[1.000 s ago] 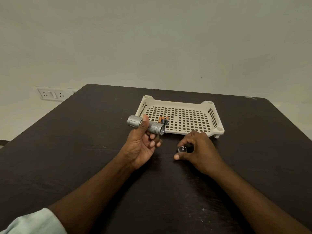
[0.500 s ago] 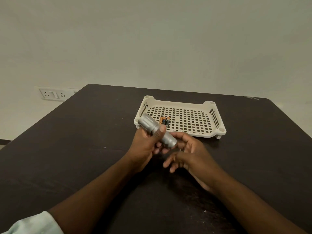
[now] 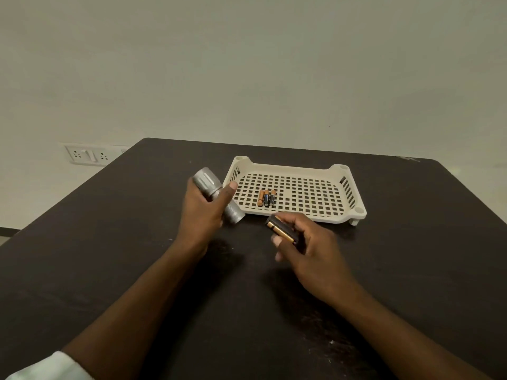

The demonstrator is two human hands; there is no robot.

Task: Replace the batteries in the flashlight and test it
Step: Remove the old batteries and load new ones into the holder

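Note:
My left hand [image 3: 204,215] grips a silver flashlight body [image 3: 208,185], tilted with its open end pointing down and right, just left of the tray. My right hand [image 3: 310,248] holds a dark battery holder [image 3: 281,229] with gold-and-black batteries in it, a little above the table in front of the tray. Three small batteries [image 3: 266,198] lie side by side on the floor of the cream perforated tray [image 3: 354,212]. The flashlight's end cap is not visible.
The dark table [image 3: 109,256] spreads wide around both arms. A wall socket panel [image 3: 86,154] sits on the wall beyond the table's left edge. The tray stands at the middle back of the table.
My right hand has drawn the battery holder out of the flashlight's open end and moved right and back. My left hand has tilted the flashlight steeper and shifted slightly left.

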